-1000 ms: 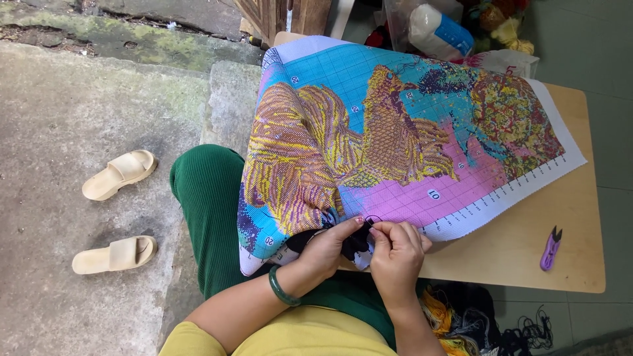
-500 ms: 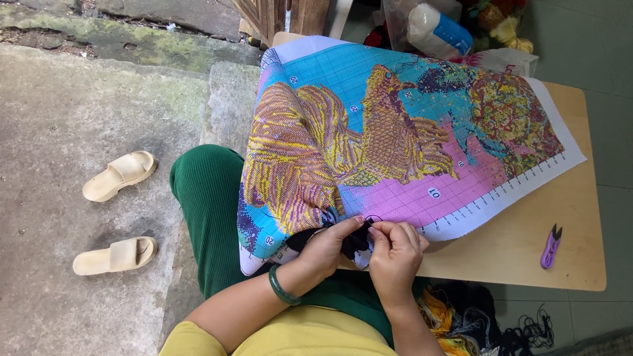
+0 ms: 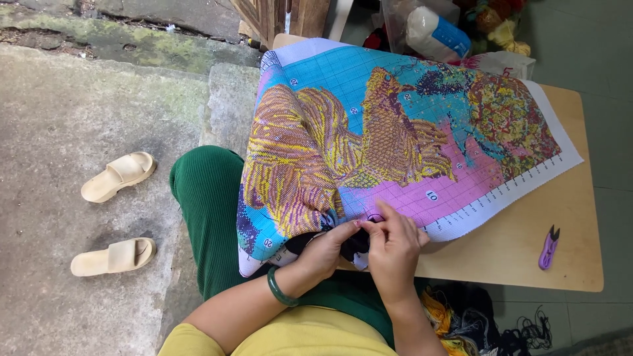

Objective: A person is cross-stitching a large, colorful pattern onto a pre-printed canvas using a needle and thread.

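A large cross-stitch canvas (image 3: pixel 395 132) with a yellow, turquoise and pink gridded pattern is draped over a low wooden table (image 3: pixel 567 244) and my lap. My left hand (image 3: pixel 326 247) pinches the canvas's near edge, with dark thread bunched under it; a green bangle (image 3: pixel 280 290) circles that wrist. Right beside it, my right hand (image 3: pixel 394 244) has its fingers closed at the same spot on the pink part of the cloth, fingertips touching the left hand's. Whether a needle is between them is too small to tell.
Purple thread snips (image 3: pixel 548 247) lie on the table at the right. Two beige slide sandals (image 3: pixel 115 214) sit on the concrete floor to the left. Bags of yarn (image 3: pixel 438 33) stand beyond the table. Loose threads (image 3: pixel 461 323) hang by my right side.
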